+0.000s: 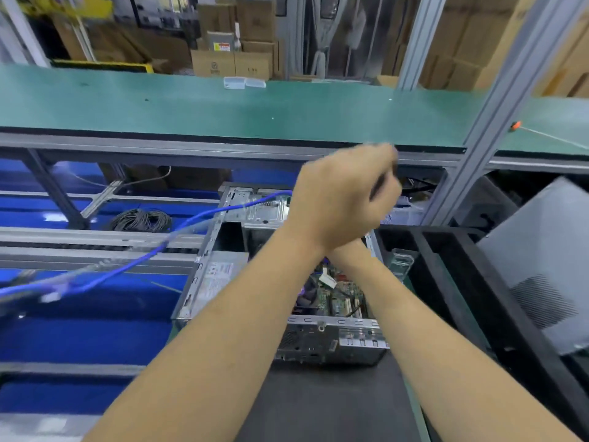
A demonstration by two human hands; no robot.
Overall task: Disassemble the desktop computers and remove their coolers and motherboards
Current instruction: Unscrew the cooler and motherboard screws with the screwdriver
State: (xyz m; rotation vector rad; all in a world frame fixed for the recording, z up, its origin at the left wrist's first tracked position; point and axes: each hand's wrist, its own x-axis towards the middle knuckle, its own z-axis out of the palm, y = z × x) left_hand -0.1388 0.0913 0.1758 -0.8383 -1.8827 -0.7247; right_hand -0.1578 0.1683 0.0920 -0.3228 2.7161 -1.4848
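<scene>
Grey metal computer case (223,269) lies open on the dark table (334,403), green motherboard (338,298) showing inside at its right side. Both forearms reach over the case and cross at the wrists. Left hand (338,199) sits on top, blurred, fingers (385,186) curled, seemingly round something dark, too smeared to name. Right hand is hidden behind it; cannot tell its fingers. Blue cable (178,231) runs from the hands off to the left. Green shelf (223,106) spans above.
</scene>
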